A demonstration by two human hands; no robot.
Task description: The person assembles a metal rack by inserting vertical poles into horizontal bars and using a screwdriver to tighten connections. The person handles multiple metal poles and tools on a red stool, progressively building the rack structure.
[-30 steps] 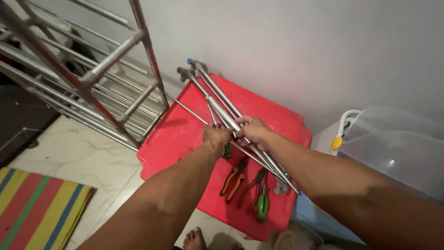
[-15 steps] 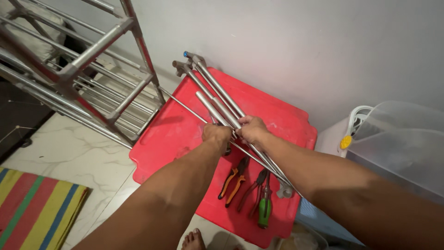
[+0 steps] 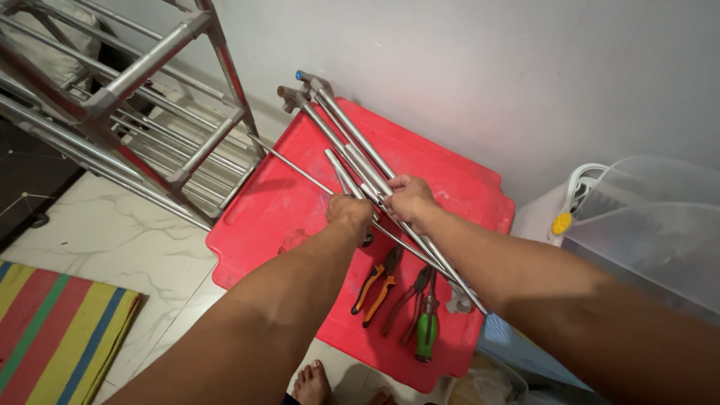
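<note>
Hands meet mid-frame over bundle of steel tubes (image 3: 360, 161). Left hand (image 3: 349, 211) closed around thin rod end; right hand (image 3: 407, 199) clamps tubes together, likely to steady them. Bundle lies diagonal on red plastic table (image 3: 300, 195), elbow joints at 11 o'clock near wall, far ends at 5 o'clock. Orange-handled pliers (image 3: 377, 281), second pliers (image 3: 409, 298), green-handled screwdriver (image 3: 427, 330) parked at 6 o'clock, within reach. Steel drying rack (image 3: 135, 97) at 10 o'clock; striped mat (image 3: 52, 330) at 8 o'clock on marble floor (image 3: 105, 232); clear plastic bin (image 3: 652, 225) at 3 o'clock.

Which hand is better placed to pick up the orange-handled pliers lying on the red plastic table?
Left hand, probably: it grips the metal rods almost directly above the orange-handled pliers; the right hand sits farther off.
</note>
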